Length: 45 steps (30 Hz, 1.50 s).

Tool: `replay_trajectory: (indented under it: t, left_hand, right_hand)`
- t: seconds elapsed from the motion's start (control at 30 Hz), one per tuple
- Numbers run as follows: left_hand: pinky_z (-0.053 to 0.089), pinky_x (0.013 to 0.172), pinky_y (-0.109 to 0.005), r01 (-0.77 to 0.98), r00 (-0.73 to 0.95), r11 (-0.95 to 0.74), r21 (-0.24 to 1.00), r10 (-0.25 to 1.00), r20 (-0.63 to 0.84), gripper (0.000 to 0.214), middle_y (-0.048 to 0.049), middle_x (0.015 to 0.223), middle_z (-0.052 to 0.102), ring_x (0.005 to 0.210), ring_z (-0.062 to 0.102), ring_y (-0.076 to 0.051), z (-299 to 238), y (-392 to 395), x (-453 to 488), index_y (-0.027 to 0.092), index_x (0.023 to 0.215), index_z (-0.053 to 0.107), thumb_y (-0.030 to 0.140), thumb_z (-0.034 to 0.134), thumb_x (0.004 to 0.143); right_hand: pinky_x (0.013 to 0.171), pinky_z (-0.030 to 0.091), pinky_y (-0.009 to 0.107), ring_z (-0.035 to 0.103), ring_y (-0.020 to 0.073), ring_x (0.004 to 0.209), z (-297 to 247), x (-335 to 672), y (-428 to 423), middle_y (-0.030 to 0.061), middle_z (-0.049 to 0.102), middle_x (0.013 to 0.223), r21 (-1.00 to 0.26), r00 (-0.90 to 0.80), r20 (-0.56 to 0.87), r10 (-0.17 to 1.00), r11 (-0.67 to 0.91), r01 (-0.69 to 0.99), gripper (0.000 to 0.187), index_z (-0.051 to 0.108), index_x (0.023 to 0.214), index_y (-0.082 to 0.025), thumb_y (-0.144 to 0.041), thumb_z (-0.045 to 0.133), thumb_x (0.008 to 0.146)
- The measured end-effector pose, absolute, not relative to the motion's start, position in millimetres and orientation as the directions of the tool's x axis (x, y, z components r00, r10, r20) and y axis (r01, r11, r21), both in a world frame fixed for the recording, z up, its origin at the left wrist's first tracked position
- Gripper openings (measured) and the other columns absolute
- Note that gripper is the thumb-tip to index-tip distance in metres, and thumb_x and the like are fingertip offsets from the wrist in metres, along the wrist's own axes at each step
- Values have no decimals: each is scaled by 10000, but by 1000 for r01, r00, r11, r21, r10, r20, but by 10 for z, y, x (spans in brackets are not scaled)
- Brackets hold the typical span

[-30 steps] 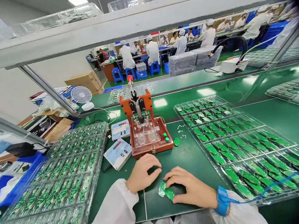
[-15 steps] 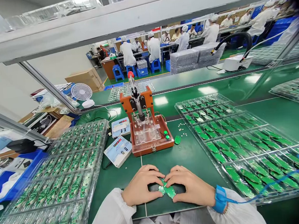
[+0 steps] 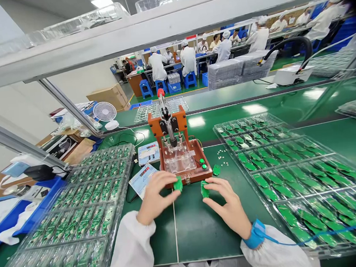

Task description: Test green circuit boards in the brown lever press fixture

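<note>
**Two hands, two green boards at the test fixture**

At a green-matted bench (image 3: pixel 198 234), a worker's left hand (image 3: pixel 156 197) pinches a small green circuit board (image 3: pixel 178 183) between thumb and fingertips, and the right hand (image 3: pixel 225 204) grips a second green board (image 3: pixel 205 189) the same way. The hands stand apart, a narrow gap between them, just near the orange test fixture (image 3: pixel 204 173). A third green board (image 3: pixel 216 170) lies loose on the mat at the fixture's right, beside scattered small white parts (image 3: pixel 223 156). Clear trays of green boards (image 3: pixel 79 207) fill the bench to the left, and more (image 3: pixel 292 182) to the right. A blue wrist strap (image 3: pixel 254 234) circles the right wrist. The step in hand is one board per hand, held at the fixture – such small pieces call for a firm, even pinch in any next move.
</note>
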<state>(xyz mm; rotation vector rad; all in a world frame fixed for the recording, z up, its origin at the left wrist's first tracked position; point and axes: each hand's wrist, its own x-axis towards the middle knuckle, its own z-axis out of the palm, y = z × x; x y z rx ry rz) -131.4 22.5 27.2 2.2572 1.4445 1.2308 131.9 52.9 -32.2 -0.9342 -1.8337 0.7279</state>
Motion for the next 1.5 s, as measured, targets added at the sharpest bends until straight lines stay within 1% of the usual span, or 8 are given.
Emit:
replay_trajectory:
  t: [0.1,0.2,0.37,0.53,0.63,0.73,1.03,1.5]
  left_hand:
    - [485,1000,-480,773,84,-437,461,790,607,187,-74,1142,714,1123,612,-274,292,518,-1505,227,1095,713,299,727,923]
    - [488,986,-490,804,97,-417,425,796,597,166,-69,1149,716,1111,612,-286,232,719,-1559,231,1058,727,324,724,921]
    - [481,971,-485,823,113,-393,410,820,561,96,-56,1115,719,1086,615,-282,170,786,-1482,236,983,744,297,713,916]
    - [472,993,-493,830,94,-399,389,789,608,78,-64,1127,714,1122,596,-291,175,765,-1437,224,945,743,266,691,905]
    - [467,1009,-507,830,78,-394,394,782,618,86,-66,1182,703,1158,584,-298,142,766,-1432,222,951,738,258,673,907]
    - [475,1010,-520,825,58,-393,406,773,631,88,-58,1123,724,1155,591,-300,82,764,-1421,215,962,725,251,669,905]
    - [465,1070,-574,822,21,-379,425,766,643,145,-71,1218,698,1270,539,-322,-27,684,-1380,213,1063,708,251,625,950]
    - [476,1085,-550,822,8,-378,426,756,655,157,-80,1241,676,1278,532,-313,-56,669,-1347,212,1088,690,266,605,968]
  right_hand:
    - [996,555,454,639,272,1180,-356,1354,532,75,696,1248,-782,-291,463,837,541,310,206,701,1104,-296,-370,711,912]
    - [988,566,451,644,272,1180,-355,1371,542,73,697,1250,-779,-297,464,834,544,312,202,704,1099,-296,-365,713,910]
    - [988,571,463,645,280,1186,-363,1353,547,81,695,1255,-785,-302,456,837,538,307,178,712,1077,-291,-361,704,914]
    - [974,574,458,650,274,1177,-338,1347,541,78,695,1252,-777,-322,459,828,550,306,163,707,1069,-292,-348,706,916]
    - [999,559,467,637,273,1198,-200,1319,642,76,691,1264,-756,-336,479,811,575,312,194,693,1108,-297,-353,703,922]
    - [1032,534,494,613,284,1230,-12,1214,899,85,692,1263,-697,-387,505,772,629,346,220,689,1133,-287,-375,692,931]
    - [1022,527,498,647,280,1150,148,805,1630,65,740,1188,-563,-573,474,669,730,386,158,735,1016,-269,-355,740,884]
    - [1152,401,590,486,335,1372,47,860,1607,56,663,1375,-561,-611,422,670,722,404,219,746,1068,-288,-436,687,918]
